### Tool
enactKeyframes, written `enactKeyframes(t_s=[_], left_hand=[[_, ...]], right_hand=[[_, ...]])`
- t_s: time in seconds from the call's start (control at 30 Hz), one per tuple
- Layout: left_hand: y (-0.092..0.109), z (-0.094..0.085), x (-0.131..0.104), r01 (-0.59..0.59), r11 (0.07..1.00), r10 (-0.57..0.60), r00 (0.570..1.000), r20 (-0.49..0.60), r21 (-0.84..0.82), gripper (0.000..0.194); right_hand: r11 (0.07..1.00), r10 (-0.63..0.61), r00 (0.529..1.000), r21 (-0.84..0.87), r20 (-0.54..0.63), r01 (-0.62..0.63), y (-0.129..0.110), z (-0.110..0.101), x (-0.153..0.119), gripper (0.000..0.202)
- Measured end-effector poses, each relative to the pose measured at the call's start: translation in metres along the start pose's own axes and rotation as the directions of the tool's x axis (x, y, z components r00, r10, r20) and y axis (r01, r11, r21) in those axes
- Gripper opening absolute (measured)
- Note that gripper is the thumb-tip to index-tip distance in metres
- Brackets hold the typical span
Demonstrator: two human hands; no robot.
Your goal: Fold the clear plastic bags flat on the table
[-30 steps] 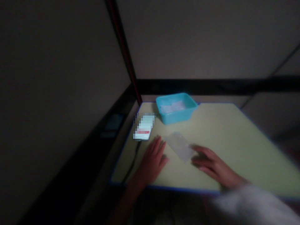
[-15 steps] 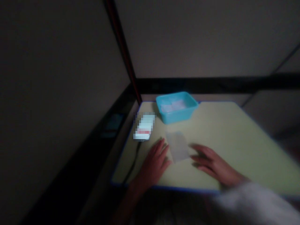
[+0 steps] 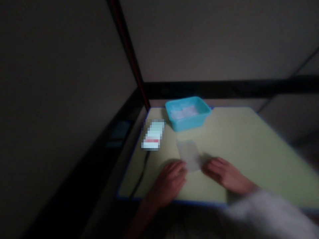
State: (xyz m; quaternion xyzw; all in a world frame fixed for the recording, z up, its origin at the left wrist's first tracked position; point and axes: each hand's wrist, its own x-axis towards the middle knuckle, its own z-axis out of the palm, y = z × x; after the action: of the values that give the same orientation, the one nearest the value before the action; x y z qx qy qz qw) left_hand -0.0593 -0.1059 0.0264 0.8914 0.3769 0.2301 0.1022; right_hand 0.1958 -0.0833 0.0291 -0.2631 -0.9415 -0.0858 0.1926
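A thin, pale grey rectangular sheet [image 3: 188, 153] lies flat on the table; blur hides whether it is paper or plastic. At its near left corner is my left hand [image 3: 171, 181], closed, with the fingers curled and pressed together. My right hand [image 3: 223, 172] is closed too, its fingertips meeting the sheet's near right corner. Both palms face down, low over the tabletop, and the exact grip under the fingers is partly hidden.
A turquoise plastic basket [image 3: 190, 122] with pale flat pieces [image 3: 183, 113] inside stands at the back of the yellowish table [image 3: 244, 142]. Left of the sheet lies a lit, pixelated phone [image 3: 153, 135] with a dark cable [image 3: 141, 176]. Walls border the table's left and back.
My outspread fingers have curled closed at the sheet's near corners. The left hand drew back toward me and slightly right. The sheet stays in about the same place.
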Motion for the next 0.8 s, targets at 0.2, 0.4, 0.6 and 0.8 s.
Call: enactKeyframes(t_s=[0.2, 0.4, 0.6, 0.8], left_hand=[[0.0, 0.0, 0.001, 0.0, 1.0, -0.001, 1.0, 0.021, 0.015, 0.022], [-0.001, 0.003, 0.0, 0.004, 1.0, -0.004, 1.0, 0.021, 0.002, 0.022], [0.0, 0.003, 0.0, 0.005, 1.0, -0.005, 1.0, -0.011, -0.007, 0.022], [-0.001, 0.002, 0.004, 0.011, 1.0, -0.011, 0.999, -0.03, 0.001, 0.028]], right_hand=[[0.997, -0.06, 0.998, -0.044, 0.017, 0.061, 0.001, 0.002, 0.003, 0.028], [0.996, -0.081, 0.995, -0.038, 0.05, 0.083, 0.004, 0.006, 0.004, 0.028], [0.994, -0.101, 0.994, -0.037, 0.046, 0.103, 0.007, 0.012, 0.001, 0.026], [0.997, -0.026, 0.997, 0.073, 0.071, 0.021, 0.01, 0.016, -0.001, 0.023]])
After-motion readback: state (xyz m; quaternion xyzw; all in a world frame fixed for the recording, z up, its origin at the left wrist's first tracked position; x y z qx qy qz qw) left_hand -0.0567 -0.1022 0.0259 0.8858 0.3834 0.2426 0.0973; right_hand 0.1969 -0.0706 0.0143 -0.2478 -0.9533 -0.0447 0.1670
